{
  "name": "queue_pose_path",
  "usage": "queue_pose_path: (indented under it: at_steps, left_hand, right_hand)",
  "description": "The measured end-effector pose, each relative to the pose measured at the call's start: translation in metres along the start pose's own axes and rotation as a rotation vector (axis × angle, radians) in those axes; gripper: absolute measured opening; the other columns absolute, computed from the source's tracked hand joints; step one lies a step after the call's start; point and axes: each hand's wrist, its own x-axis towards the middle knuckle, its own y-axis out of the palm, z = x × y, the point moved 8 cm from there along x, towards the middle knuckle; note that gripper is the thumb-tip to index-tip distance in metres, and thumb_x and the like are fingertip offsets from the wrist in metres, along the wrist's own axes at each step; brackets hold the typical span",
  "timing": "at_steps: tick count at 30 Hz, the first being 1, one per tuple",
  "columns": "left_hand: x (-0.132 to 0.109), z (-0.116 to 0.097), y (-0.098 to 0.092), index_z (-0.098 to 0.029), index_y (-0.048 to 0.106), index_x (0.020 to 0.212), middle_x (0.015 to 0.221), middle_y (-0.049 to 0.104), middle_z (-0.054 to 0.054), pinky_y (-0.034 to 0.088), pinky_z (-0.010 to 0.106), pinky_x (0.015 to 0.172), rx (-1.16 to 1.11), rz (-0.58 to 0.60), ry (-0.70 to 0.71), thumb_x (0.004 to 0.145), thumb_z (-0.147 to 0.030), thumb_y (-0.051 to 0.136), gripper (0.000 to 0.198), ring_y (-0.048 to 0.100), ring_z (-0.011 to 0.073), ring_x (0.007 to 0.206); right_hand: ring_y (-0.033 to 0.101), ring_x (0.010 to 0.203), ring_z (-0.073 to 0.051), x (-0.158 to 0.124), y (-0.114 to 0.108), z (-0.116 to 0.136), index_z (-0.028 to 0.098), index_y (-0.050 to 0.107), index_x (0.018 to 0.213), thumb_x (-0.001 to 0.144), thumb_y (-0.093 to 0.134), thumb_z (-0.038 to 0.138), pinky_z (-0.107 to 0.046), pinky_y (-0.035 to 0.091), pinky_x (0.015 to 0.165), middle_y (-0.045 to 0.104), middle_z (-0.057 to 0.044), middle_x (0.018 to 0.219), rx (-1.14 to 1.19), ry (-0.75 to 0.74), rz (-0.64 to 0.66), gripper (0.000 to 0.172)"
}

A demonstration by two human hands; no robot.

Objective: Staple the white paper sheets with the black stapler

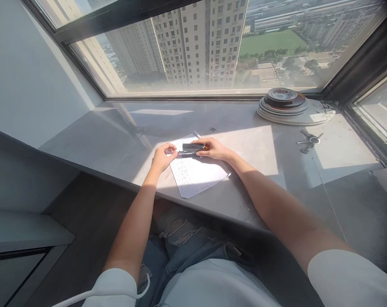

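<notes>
A black stapler with an orange-red spot at its back end is held over the papers, its upper and lower arms spread apart. My right hand is wrapped round its back end. At the other end, the thumb and fingers of my left hand close on the tip of the lower arm; anything small between them is hidden. Beneath both hands lie white sheets of paper with lines of writing, slightly fanned. What seems to be a pen pokes out at their top edge.
Two small dark strips lie beyond the papers on the grey stone sill. Stacked plates or lids stand at the back right, with keys on a ring in front. A window borders the sill's far side.
</notes>
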Motion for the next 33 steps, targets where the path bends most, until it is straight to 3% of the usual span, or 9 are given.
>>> queue_pose_path:
  at_steps: [4,9,16,19,21,24,26,33]
  left_hand:
    - [0.005,-0.004,0.007,-0.023,0.074,0.095,0.101,0.078,0.004,0.051,0.040,0.096,0.188,0.002,-0.021,0.086,-0.023,0.079,0.011,0.069,0.0227,0.095]
    - [0.005,-0.034,0.008,-0.023,0.069,0.083,0.101,0.076,0.005,0.040,0.047,0.105,0.492,-0.029,0.083,0.089,-0.024,0.082,0.015,0.065,0.0283,0.107]
    - [0.006,-0.050,0.014,-0.022,0.067,0.079,0.107,0.073,0.004,0.039,0.044,0.103,0.533,-0.023,0.105,0.092,-0.023,0.078,0.017,0.063,0.0264,0.107]
    - [0.003,-0.039,0.010,-0.023,0.070,0.083,0.115,0.072,0.006,0.043,0.044,0.106,0.530,-0.003,0.044,0.095,-0.028,0.076,0.014,0.064,0.0270,0.112]
    - [-0.002,-0.022,0.000,-0.024,0.074,0.097,0.127,0.070,0.009,0.045,0.045,0.109,0.580,-0.008,-0.045,0.100,-0.032,0.070,0.009,0.063,0.0295,0.120]
    - [-0.019,0.012,-0.026,-0.023,0.069,0.135,0.149,0.062,0.018,0.042,0.055,0.117,0.722,-0.081,-0.257,0.107,-0.038,0.057,0.034,0.053,0.0380,0.140]
    - [-0.030,0.029,-0.038,-0.021,0.061,0.149,0.159,0.055,0.021,0.036,0.060,0.123,0.775,-0.093,-0.339,0.110,-0.039,0.049,0.045,0.045,0.0399,0.150]
    - [-0.038,0.031,-0.042,-0.020,0.061,0.149,0.158,0.057,0.020,0.032,0.055,0.128,0.776,-0.092,-0.354,0.108,-0.032,0.044,0.046,0.045,0.0363,0.152]
  right_hand:
    - [0.071,0.122,-0.028,0.001,0.004,0.002,0.017,0.072,0.142,0.091,0.079,0.032,-0.048,0.056,0.109,0.075,-0.013,0.137,-0.004,-0.060,0.039,0.053]
    - [0.069,0.126,-0.029,0.001,0.004,0.003,0.017,0.072,0.141,0.093,0.078,0.033,-0.049,0.055,0.111,0.075,-0.013,0.136,-0.039,-0.087,0.030,0.051]
    - [0.069,0.130,-0.032,0.000,0.004,0.000,0.019,0.073,0.141,0.091,0.080,0.032,-0.051,0.052,0.118,0.074,-0.012,0.141,-0.079,-0.067,-0.001,0.053]
    - [0.069,0.132,-0.032,0.000,0.003,-0.006,0.020,0.073,0.143,0.089,0.081,0.031,-0.052,0.051,0.120,0.072,-0.012,0.145,-0.079,-0.015,-0.025,0.055]
    - [0.069,0.132,-0.033,0.001,0.004,-0.008,0.021,0.072,0.144,0.090,0.081,0.031,-0.053,0.051,0.120,0.072,-0.012,0.145,-0.081,0.009,-0.024,0.056]
    - [0.070,0.132,-0.033,0.001,0.004,-0.011,0.021,0.072,0.145,0.090,0.082,0.033,-0.054,0.051,0.121,0.073,-0.011,0.144,-0.102,0.029,-0.016,0.057]
    - [0.070,0.132,-0.033,0.001,0.004,-0.012,0.022,0.071,0.146,0.090,0.082,0.034,-0.055,0.051,0.121,0.073,-0.011,0.144,-0.103,0.033,-0.014,0.058]
    - [0.071,0.131,-0.033,0.000,0.005,-0.010,0.020,0.074,0.140,0.087,0.076,0.023,-0.052,0.054,0.117,0.074,-0.012,0.143,-0.163,0.019,-0.042,0.053]
